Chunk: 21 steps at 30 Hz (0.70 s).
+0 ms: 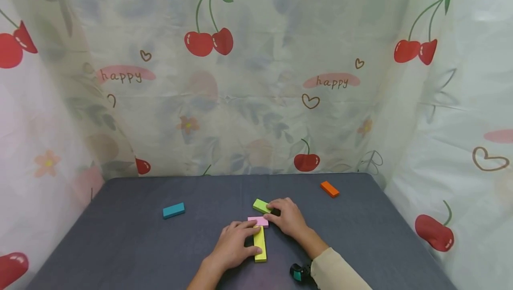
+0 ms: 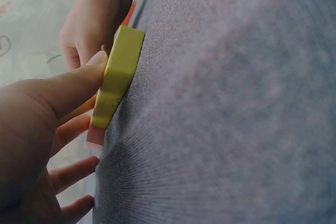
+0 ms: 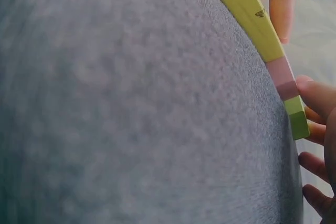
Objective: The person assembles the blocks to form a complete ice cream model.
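Note:
My left hand (image 1: 232, 244) holds the yellow block (image 1: 260, 245), its thumb near the near end and a fingertip by the far end. A pink block (image 1: 258, 221) lies crosswise at the yellow block's far end. Beyond it lies a lime-green block (image 1: 261, 206), set at a slant. My right hand (image 1: 290, 218) has its index finger at the green block's right end, while the thumb tip comes down between the green block and the pink block's right end. In the right wrist view the yellow, pink and green blocks (image 3: 299, 121) appear in a row; exact contacts are partly hidden.
A blue block (image 1: 174, 210) lies on the left of the dark grey tabletop (image 1: 140, 250). Near the back right edge is an orange block (image 1: 330, 189). A black device with a teal patch (image 1: 298, 272) is at the right wrist. Cherry-printed curtains (image 1: 248, 80) surround the table.

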### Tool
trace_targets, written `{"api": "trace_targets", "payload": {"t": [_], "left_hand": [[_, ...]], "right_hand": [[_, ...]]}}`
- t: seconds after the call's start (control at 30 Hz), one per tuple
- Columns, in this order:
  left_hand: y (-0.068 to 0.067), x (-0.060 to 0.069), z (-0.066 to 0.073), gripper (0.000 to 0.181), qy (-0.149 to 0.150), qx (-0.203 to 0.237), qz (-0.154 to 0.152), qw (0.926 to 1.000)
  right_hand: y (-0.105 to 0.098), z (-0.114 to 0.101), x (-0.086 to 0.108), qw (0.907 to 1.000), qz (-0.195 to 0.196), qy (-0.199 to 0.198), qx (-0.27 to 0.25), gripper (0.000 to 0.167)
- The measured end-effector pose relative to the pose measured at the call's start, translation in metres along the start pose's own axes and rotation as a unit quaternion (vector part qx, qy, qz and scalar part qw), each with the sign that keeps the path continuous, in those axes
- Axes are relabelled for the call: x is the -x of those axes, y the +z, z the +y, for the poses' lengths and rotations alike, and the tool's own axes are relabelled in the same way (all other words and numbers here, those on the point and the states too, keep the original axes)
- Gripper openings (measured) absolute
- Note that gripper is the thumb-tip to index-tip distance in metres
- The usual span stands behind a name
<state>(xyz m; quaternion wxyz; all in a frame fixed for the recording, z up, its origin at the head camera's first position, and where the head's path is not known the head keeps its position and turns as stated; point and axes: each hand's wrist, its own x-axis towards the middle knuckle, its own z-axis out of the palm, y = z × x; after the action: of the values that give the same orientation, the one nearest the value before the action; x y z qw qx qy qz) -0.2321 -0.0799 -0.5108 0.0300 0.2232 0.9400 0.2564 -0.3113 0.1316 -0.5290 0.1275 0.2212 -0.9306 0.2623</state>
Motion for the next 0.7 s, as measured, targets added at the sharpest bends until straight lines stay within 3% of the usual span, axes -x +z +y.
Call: {"api": "trace_targets", "payload": {"t": [0.7], "left_hand": [[0.0006,0.0010,0.0000,0.055,0.001,0.000,0.005,1.0000]], "right_hand": [[-0.0014,-0.0021,-0.0023,0.9986,-0.029,-0.036,-0.025,0.021]]}}
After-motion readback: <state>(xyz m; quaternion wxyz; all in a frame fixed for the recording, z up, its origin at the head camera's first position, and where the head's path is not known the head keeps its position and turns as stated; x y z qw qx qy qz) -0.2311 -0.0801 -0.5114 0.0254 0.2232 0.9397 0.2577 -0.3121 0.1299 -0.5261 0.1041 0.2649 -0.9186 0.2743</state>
